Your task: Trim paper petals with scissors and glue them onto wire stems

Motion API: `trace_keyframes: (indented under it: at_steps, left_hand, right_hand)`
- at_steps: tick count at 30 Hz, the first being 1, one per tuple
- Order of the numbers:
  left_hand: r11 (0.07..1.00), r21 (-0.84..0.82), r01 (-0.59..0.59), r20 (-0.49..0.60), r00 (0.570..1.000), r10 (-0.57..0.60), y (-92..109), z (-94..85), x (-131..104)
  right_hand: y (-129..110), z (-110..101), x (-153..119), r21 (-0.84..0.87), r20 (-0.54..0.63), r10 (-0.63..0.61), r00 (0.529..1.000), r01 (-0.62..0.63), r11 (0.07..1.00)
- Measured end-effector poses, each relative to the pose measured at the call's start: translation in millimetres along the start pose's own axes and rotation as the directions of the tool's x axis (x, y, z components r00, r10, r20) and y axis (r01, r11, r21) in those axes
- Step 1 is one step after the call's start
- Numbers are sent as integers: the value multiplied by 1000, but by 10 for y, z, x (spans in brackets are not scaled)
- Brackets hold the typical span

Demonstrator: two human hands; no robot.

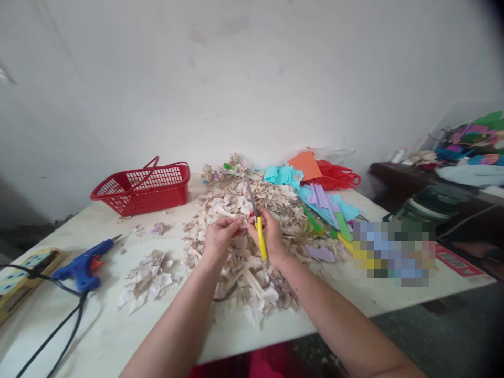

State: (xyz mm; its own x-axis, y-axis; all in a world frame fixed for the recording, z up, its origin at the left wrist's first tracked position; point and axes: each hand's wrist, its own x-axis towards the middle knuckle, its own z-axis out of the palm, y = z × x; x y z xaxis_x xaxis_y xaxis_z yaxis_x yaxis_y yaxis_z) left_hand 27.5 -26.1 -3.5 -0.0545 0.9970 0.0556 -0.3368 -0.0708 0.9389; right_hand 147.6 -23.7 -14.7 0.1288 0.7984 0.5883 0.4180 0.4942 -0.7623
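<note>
My right hand [271, 237] is closed around a pair of scissors [260, 239] with yellow handles, the dark blades pointing up and away. Close beside it, my left hand [221, 235] is closed in a pinch, its fingertips almost meeting those of the right. Whatever sits between the left fingers is too small to make out. A bit of red shows by the right fingers. Both hands are above a wide heap of pale, crumpled paper scraps [252, 294], which spreads under and around them.
A red plastic basket [157, 197] stands at the back left. Nearer are a blue glue gun [82, 265], its black cord, and a power strip [27, 275]. Turquoise crepe paper [284, 176], an orange sheet [305, 166] and a red bag [336, 176] lie back right, beyond purple strips [321, 253].
</note>
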Motion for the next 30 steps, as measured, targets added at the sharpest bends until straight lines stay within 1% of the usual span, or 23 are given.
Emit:
trace_keyframes:
  at_steps: [4, 7, 10, 12, 14, 16, 20, 22, 24, 26, 28, 30]
  left_hand:
    - [986, 143, -80, -33, 996, 85, 33, -8, 13]
    - [952, 272, -142, -83, 982, 170, 51, -22, 18]
    - [901, 369, -226, -141, 945, 295, 54, -64, 40]
    - [875, 398, -276, -179, 912, 369, 54, -104, 62]
    - [867, 399, -300, -230, 882, 411, 57, -142, 84]
    - [870, 383, -310, -280, 859, 429, 67, -170, 101]
    - [880, 348, -322, -340, 832, 439, 92, -195, 125]
    - [890, 310, -333, -349, 831, 433, 101, -199, 136]
    - [908, 239, -344, -354, 839, 412, 107, -202, 146]
    - [920, 182, -346, -364, 846, 390, 109, -205, 155]
    - [925, 164, -344, -374, 846, 381, 110, -206, 161]
    - [928, 150, -341, -384, 845, 373, 111, -206, 165]
  right_hand:
    - [-20, -8, 33, 183, 32, 65, 997, -70, 981]
    - [-36, -25, 49, 267, 58, 133, 989, -143, 953]
    - [-34, -63, 58, 283, 86, 164, 983, -182, 942]
    - [-25, -100, 67, 248, 122, 142, 982, -169, 954]
    - [-17, -142, 78, 184, 187, 111, 976, -145, 972]
    - [-17, -181, 87, 108, 264, 99, 959, -131, 986]
    - [-54, -247, 86, -29, 376, 92, 922, -88, 996]
    - [-84, -274, 78, -64, 452, 83, 888, -60, 996]
    - [-109, -296, 66, -83, 515, 75, 854, -37, 996]
    - [-127, -310, 52, -97, 545, 70, 836, -21, 995]
    - [-150, -320, 43, -96, 555, 66, 829, -15, 995]
    - [-193, -334, 44, -96, 583, 87, 808, -38, 995]
